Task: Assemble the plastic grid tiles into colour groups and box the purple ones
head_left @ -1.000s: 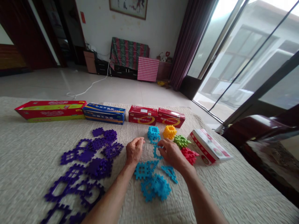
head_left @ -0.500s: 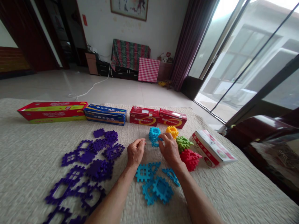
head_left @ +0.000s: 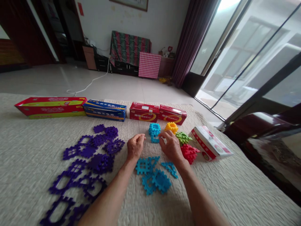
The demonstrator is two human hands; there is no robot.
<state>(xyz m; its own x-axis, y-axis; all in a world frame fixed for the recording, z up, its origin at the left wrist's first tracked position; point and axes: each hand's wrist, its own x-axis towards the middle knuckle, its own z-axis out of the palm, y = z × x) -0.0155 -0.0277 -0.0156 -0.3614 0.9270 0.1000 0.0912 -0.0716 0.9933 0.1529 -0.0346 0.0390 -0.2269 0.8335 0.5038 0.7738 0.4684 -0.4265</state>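
Take the cyan block [head_left: 154,128] as your landmark: it sits on the quilt [head_left: 127,204] ahead of your hands. The cyan frame [head_left: 154,141] is directly on its near side; you cannot tell from here whether the two are joined. Your right hand [head_left: 171,146] is just right of the block and nearer to you, its thumb and index narrow at the frame's right edge. Whether those fingers pinch the frame or only touch it, you cannot tell. Your left hand [head_left: 135,146] is left of the block and nearer to you, apart from it, with its fingers curled in and the thumb against the index.

Just right of the block you have the yellow block [head_left: 171,127]; right and nearer come the green piece [head_left: 183,138] and the red piece [head_left: 188,153], then, farther right, the white box [head_left: 210,144]. Well on the near side of the block, between your forearms, lie the loose cyan pieces [head_left: 161,181]. Well to its left, the purple pieces [head_left: 96,163] spread toward you. Beyond it stand two red boxes [head_left: 144,113], with the blue box [head_left: 105,111] and the red-green box [head_left: 53,108] farther left.
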